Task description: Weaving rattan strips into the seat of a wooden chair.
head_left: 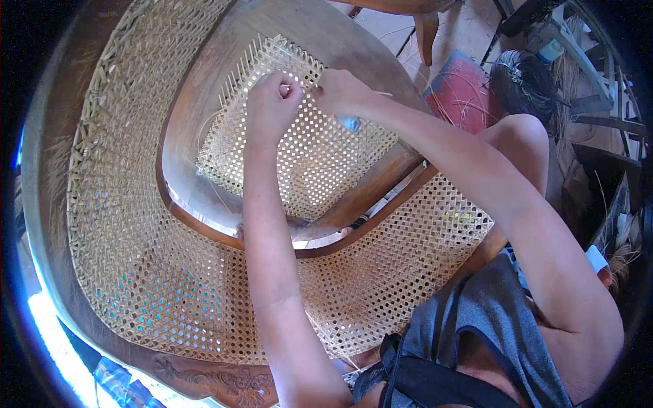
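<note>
- Filling most of the view: wooden chair with curved cane backrest (136, 258), sweeping from 11 round through 9 and 6 to about 4 o'clock.
- Cane seat panel (299, 180) just above centre, toward 12, set in a broad wooden seat frame (371, 51); open hexagon-like weave, partly in shadow.
- Row of thin pale pegs (238, 71) sticking out along the panel's edge, 11 o'clock.
- Carved rail (218, 381) at 7; bright glare past the chair rim at 8.
- Room: pale floor and a second chair's wooden leg (426, 37) at 1; flat red item (457, 88) with loose strands on it at 2; dark coil (522, 81) of strands just beside it, also 2. Clutter darkens toward 3.
- Left arm up from 6, nearly straight; left hand (271, 105) at 11, over the panel, fingers curled closed. Whether a strand is pinched: cannot tell.
- Right arm bent, elbow near 4, forearm slanting up to the left; right hand (338, 92) at 12, knuckles up, fingers folded, near the left hand but apart. Contents: cannot tell.
- Small blue object (349, 124) just below the right hand, kind unclear.
- Thin pale strand (384, 93) shows by the right wrist.
</note>
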### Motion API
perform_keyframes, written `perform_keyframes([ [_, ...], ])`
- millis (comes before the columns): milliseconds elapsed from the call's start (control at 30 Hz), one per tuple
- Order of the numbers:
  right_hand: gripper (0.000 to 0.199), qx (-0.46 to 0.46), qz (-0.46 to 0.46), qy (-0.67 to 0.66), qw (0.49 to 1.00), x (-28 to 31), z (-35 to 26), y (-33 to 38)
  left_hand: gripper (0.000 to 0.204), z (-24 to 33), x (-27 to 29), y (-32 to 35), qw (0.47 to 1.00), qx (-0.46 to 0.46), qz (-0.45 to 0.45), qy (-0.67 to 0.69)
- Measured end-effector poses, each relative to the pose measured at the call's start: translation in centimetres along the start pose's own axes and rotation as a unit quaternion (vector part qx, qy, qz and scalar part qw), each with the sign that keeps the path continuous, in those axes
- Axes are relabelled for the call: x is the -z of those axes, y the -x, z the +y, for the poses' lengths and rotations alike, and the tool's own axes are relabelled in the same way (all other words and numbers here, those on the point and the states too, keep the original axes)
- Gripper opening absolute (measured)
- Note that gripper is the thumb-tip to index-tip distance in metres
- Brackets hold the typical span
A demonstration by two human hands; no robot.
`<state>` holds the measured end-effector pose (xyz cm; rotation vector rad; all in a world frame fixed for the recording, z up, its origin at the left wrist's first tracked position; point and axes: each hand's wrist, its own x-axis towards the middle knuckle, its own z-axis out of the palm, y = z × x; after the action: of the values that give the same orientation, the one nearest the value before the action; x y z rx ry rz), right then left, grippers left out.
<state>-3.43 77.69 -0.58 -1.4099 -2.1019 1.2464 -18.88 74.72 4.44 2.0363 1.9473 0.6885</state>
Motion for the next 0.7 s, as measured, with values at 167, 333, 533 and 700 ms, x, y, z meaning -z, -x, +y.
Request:
perform_keyframes([
  [167,0.031,-0.016,0.02,-0.041,0.999,0.3,-0.1,0.2,0.008,0.6,0.5,-0.4,0.998,-0.021,-0.04,-0.039],
  [333,0.037,-0.066,-0.063,-0.129,0.988,1.2,0.1,0.2,0.009,0.9,0.1,-0.2,0.991,-0.026,-0.074,-0.107],
  [533,0.041,0.015,-0.016,0.053,0.998,1.3,0.5,0.9,0.011,0.5,-0.7,0.9,0.999,-0.028,-0.006,-0.032],
  [700,0.043,0.022,0.034,0.131,0.991,4.6,5.5,4.3,0.016,1.8,-2.2,1.7,0.999,-0.016,0.025,-0.029],
])
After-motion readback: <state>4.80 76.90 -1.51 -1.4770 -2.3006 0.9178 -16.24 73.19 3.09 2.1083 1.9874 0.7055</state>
